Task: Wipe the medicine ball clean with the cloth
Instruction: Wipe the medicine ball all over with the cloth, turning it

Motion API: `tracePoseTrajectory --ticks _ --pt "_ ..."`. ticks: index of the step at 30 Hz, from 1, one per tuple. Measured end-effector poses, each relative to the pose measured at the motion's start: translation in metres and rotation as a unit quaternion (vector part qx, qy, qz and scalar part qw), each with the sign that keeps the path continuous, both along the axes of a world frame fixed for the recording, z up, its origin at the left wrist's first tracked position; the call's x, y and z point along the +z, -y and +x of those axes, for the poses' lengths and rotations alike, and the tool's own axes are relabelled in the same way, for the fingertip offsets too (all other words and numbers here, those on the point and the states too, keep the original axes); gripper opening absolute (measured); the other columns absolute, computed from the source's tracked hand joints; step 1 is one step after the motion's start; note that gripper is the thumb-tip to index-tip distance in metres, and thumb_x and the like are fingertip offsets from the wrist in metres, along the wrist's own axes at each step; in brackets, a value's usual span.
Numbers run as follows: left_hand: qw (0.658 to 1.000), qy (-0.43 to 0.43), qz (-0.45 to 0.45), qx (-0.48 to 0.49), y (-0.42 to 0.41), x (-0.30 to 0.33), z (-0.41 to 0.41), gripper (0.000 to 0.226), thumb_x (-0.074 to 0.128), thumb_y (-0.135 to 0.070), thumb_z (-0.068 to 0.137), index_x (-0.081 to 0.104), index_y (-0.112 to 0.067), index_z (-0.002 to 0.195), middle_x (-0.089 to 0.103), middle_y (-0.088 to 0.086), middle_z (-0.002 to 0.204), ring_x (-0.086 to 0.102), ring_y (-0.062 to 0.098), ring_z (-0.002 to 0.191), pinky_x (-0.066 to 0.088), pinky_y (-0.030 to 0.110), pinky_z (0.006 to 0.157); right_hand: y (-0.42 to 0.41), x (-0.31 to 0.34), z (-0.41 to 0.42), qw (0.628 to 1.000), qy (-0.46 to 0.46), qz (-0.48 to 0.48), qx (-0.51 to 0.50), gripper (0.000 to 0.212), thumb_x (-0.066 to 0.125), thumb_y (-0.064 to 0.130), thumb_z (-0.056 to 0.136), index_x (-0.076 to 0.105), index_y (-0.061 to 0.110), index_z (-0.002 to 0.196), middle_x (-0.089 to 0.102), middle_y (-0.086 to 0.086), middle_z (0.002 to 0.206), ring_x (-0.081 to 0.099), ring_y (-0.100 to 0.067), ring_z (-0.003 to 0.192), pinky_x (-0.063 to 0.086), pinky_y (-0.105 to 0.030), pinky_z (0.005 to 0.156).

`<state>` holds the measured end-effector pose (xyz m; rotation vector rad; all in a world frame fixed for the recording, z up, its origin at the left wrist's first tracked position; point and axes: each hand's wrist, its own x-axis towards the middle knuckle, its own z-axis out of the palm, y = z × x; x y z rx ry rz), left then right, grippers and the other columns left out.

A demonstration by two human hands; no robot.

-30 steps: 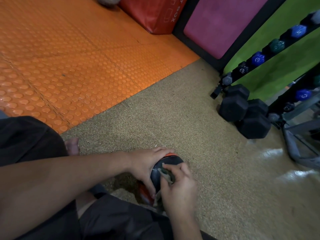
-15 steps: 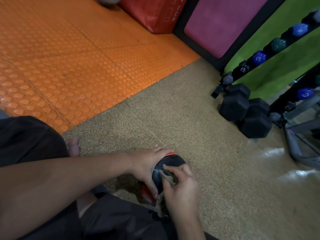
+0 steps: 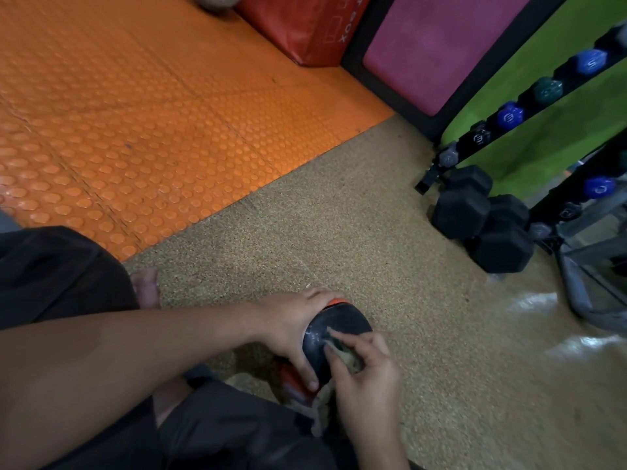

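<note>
I'm mid-wipe, I judge: my left hand [image 3: 288, 330] grips the medicine ball [image 3: 334, 337] at six o'clock on the speckled floor [image 3: 339, 232] while my right hand [image 3: 366, 378] pinches the cloth [image 3: 341, 351] against its dark face, the hidden underside probably still unwiped.

Speckled tan floor [image 3: 339, 232] carries black dumbbells [image 3: 481, 222] beside orange studded mat [image 3: 135, 113].

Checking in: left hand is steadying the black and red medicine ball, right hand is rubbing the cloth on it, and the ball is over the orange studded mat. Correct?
Not quite. The head view shows the black and red medicine ball over the speckled tan floor, not the orange studded mat. The rest holds: the left hand steadies it, and the right hand rubs the frayed beige cloth on it.
</note>
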<state>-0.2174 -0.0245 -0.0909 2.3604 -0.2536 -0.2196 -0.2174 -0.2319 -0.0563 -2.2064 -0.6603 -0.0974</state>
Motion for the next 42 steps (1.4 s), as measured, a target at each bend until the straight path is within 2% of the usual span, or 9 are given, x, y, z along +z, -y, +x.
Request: tracePoseTrajectory --ticks 2,6,9,14,18,23,31,37,42 --pt "1.000 -0.006 -0.001 0.004 -0.002 -0.001 -0.001 0.152 0.094 -0.076 0.042 0.008 -0.038 0.162 0.022 -0.017 0.165 0.034 0.010 0.149 0.036 0.035 0.122 0.002 0.002 0.004 0.999 0.000 -0.015 0.046 0.032 0.088 0.009 0.077 0.082 0.032 0.098 0.061 0.012 0.089 0.068 -0.009 0.086 0.051 -0.018 0.079" --pt "0.999 -0.021 -0.003 0.048 0.007 0.001 0.002 0.150 0.086 -0.086 0.038 0.011 -0.039 0.158 0.031 -0.014 0.160 0.041 0.013 0.144 0.042 0.039 0.118 0.008 0.006 0.028 0.996 -0.017 0.017 -0.087 0.030 0.090 0.017 0.078 0.073 0.040 0.085 0.066 0.010 0.087 0.068 -0.006 0.082 0.049 -0.012 0.076" --pt "0.997 -0.027 -0.005 0.071 0.013 0.002 0.005 0.154 0.082 -0.092 0.034 0.011 -0.036 0.160 0.031 -0.012 0.161 0.041 0.015 0.145 0.042 0.042 0.118 0.003 0.003 0.024 0.993 0.028 -0.008 -0.117 0.015 0.088 0.019 0.079 0.078 0.025 0.088 0.063 0.010 0.086 0.066 -0.007 0.078 0.044 -0.006 0.071" --pt "0.998 -0.031 0.032 0.053 0.005 0.005 -0.001 0.156 0.084 -0.088 0.039 0.003 -0.037 0.163 0.027 -0.012 0.165 0.040 0.017 0.147 0.042 0.041 0.118 0.003 0.000 0.005 0.996 0.057 -0.070 -0.005 0.019 0.088 0.028 0.078 0.080 0.029 0.095 0.060 0.015 0.086 0.065 -0.005 0.078 0.053 -0.026 0.069" --pt "0.996 -0.031 0.038 0.078 0.014 0.011 -0.001 0.153 0.086 -0.087 0.043 0.007 -0.033 0.162 0.030 -0.009 0.164 0.041 0.018 0.147 0.041 0.037 0.117 0.003 0.002 0.023 0.988 0.067 -0.048 -0.131 0.018 0.089 0.020 0.077 0.080 0.021 0.093 0.062 0.009 0.087 0.067 -0.012 0.075 0.058 -0.035 0.071" --pt "0.996 -0.033 0.033 0.082 0.017 0.011 0.001 0.153 0.086 -0.086 0.042 0.008 -0.031 0.162 0.030 -0.008 0.163 0.043 0.019 0.145 0.044 0.040 0.116 0.002 0.002 0.006 0.993 0.067 -0.068 -0.075 0.019 0.088 0.024 0.078 0.082 0.027 0.095 0.059 0.013 0.085 0.064 -0.004 0.077 0.048 -0.016 0.069" --pt "0.992 -0.049 0.000 0.113 0.019 0.005 0.003 0.149 0.077 -0.093 0.032 0.016 -0.037 0.155 0.041 -0.007 0.153 0.052 0.020 0.136 0.050 0.044 0.110 -0.008 0.009 0.031 0.982 0.079 -0.060 -0.164 0.017 0.086 0.027 0.082 0.081 0.017 0.094 0.061 0.010 0.086 0.057 0.001 0.069 0.045 -0.019 0.066" --pt "0.997 -0.046 0.019 0.066 0.009 0.004 -0.003 0.155 0.083 -0.089 0.037 0.004 -0.038 0.159 0.029 -0.009 0.163 0.042 0.017 0.145 0.042 0.039 0.118 0.001 0.009 0.002 0.994 0.066 -0.087 -0.021 0.018 0.090 0.020 0.076 0.081 0.026 0.090 0.058 0.016 0.082 0.062 -0.003 0.079 0.048 -0.017 0.067" --pt "0.996 -0.041 0.026 0.074 0.015 0.008 0.000 0.154 0.081 -0.093 0.037 0.008 -0.034 0.160 0.032 -0.007 0.162 0.042 0.019 0.145 0.042 0.042 0.118 -0.001 0.019 0.024 0.989 0.059 0.042 -0.132 0.016 0.087 0.016 0.081 0.078 0.023 0.092 0.064 0.009 0.091 0.066 -0.003 0.084 0.055 -0.024 0.078"
